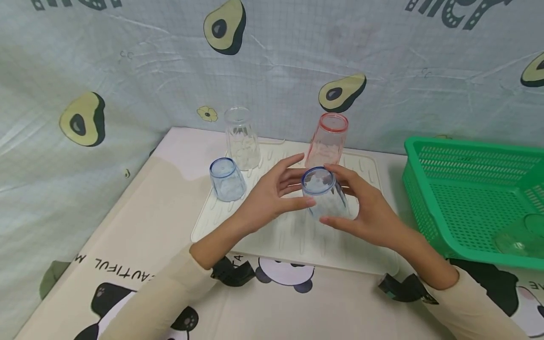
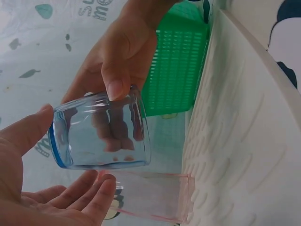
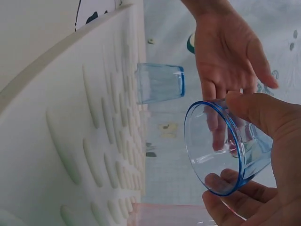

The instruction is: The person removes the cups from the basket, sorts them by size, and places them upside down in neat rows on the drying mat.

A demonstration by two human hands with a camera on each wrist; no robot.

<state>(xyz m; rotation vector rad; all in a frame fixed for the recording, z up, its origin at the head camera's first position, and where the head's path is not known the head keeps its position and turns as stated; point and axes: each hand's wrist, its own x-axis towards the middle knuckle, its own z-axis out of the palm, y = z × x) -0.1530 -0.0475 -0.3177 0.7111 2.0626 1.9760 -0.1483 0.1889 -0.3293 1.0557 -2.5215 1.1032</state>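
A clear blue glass tumbler (image 1: 329, 203) is held above the white ribbed mat (image 1: 276, 245), its wide mouth turned down. My right hand (image 1: 371, 210) grips its side between thumb and curled fingers. On the other side is my left hand (image 1: 274, 191), fingers spread and fairly straight; its thumb is close to the glass's upper edge, and I cannot tell whether it touches. Just behind stands a tall pink glass (image 1: 327, 141). A small blue glass (image 1: 228, 182) and a tall clear glass (image 1: 243, 146) stand at the mat's left side.
At the right is a green plastic basket (image 1: 429, 208) with a clear glass (image 1: 516, 238) lying in it. A curtain with avocado prints (image 1: 272, 71) hangs behind the table. The tablecloth (image 1: 340, 311) carries panda prints.
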